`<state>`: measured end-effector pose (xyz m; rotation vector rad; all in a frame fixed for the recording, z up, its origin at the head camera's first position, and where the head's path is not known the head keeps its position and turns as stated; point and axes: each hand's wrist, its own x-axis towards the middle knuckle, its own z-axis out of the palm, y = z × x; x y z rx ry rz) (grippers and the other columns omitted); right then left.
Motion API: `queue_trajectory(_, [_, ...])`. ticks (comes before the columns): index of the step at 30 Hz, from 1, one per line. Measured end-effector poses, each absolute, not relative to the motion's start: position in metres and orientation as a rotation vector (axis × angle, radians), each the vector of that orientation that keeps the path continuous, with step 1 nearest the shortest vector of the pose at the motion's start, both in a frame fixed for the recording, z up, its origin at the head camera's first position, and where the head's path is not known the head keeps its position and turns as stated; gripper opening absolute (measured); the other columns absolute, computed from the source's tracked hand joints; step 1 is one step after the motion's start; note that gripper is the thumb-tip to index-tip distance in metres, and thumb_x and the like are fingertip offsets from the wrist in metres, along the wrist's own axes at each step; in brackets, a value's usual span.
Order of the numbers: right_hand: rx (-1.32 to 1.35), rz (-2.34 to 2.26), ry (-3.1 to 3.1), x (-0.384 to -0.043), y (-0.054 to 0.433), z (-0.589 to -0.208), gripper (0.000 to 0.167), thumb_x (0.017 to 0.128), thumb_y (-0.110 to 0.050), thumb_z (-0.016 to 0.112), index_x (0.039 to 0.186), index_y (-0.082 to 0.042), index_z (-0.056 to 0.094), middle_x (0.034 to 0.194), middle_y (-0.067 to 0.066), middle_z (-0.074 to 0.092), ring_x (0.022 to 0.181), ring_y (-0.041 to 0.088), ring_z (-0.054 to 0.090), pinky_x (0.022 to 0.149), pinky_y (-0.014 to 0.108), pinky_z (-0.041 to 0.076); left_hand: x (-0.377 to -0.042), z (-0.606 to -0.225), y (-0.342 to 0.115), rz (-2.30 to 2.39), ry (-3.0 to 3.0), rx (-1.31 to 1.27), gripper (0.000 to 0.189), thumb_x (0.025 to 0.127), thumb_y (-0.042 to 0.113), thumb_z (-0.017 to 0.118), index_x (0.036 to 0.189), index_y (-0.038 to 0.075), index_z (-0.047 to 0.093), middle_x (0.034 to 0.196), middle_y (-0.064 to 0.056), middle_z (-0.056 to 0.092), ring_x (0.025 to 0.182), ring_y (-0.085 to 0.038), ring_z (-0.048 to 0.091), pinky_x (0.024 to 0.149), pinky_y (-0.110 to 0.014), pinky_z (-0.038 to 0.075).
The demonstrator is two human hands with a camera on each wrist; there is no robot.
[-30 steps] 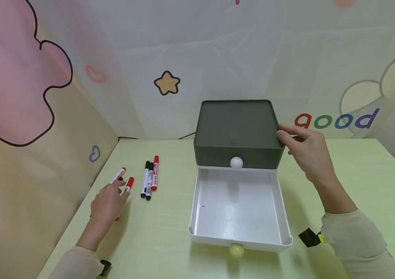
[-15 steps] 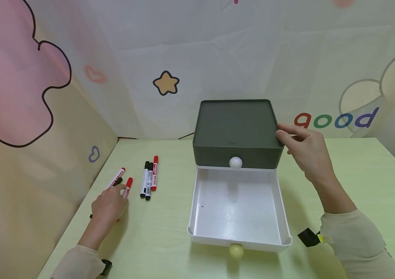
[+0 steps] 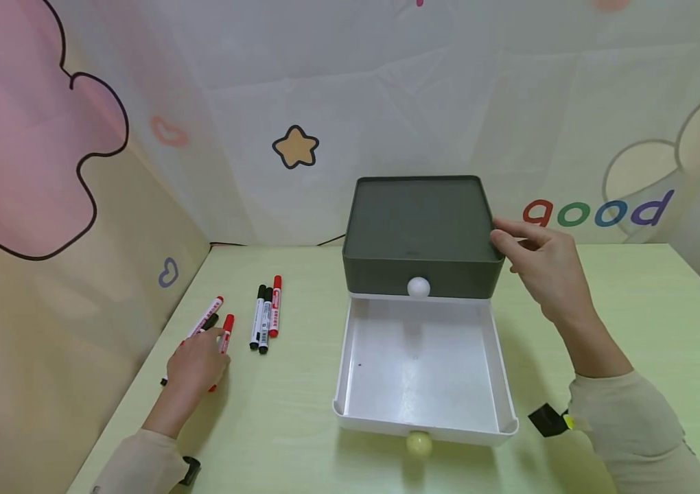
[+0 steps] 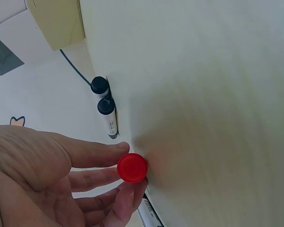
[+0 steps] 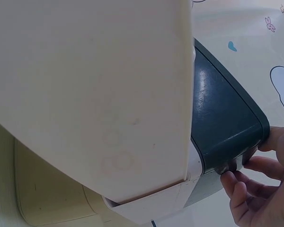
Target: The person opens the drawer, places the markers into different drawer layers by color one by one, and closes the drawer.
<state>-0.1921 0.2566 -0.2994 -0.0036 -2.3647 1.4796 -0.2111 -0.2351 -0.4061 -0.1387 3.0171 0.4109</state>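
At the left of the table my left hand (image 3: 197, 360) pinches a red-capped marker (image 3: 227, 328) between thumb and fingers; its red end (image 4: 132, 168) faces the left wrist camera. Beside that hand lie a red-and-white marker (image 3: 209, 312) and a black-capped marker, partly hidden under the hand. A two-tier drawer box (image 3: 414, 219) stands right of the middle, dark green above. Its white lower drawer (image 3: 427, 425) is pulled out, with nothing inside. My right hand (image 3: 544, 271) grips the box's upper right edge; in the right wrist view the fingers (image 5: 258, 165) curl against its side.
Two black markers (image 3: 259, 322) and a red marker (image 3: 275, 309) lie side by side between the left hand and the box. A white knob (image 3: 418, 287) is on the green drawer, a yellow knob (image 3: 419, 444) on the white one. A printed cloth (image 3: 387, 103) hangs behind the table.
The left hand has shifted slightly and closed its fingers around the red-capped marker, which has hardly moved. The right hand and the drawer box stay as they were.
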Motion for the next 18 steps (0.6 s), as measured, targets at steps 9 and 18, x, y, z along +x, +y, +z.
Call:
queue_trajectory(9, [-0.005,1.470,-2.374,-0.192,0.256,-0.300,0.045,0.103,-0.033,0.063,0.140,-0.006,0.064,0.107,-0.012,0.063,0.079,0.017,0.055,0.064,0.020,0.046,-0.210,-0.407,-0.238,0.486,2.976,-0.166,0.050,0.093,0.005,0.064,0.142,-0.003,0.056,0.119,-0.031,0.062,0.079,-0.035,0.062,0.051,-0.035,0.045])
queue_trajectory(18, [0.001,1.466,-2.371,-0.192,0.256,-0.301,0.045,0.103,-0.033,0.063,0.140,-0.006,0.065,0.107,-0.011,0.063,0.080,0.016,0.055,0.064,0.019,0.047,-0.207,-0.402,-0.248,0.761,2.884,-0.165,0.049,0.095,0.005,0.056,0.144,-0.003,0.053,0.120,-0.029,0.065,0.049,-0.019,0.058,0.045,-0.029,0.045])
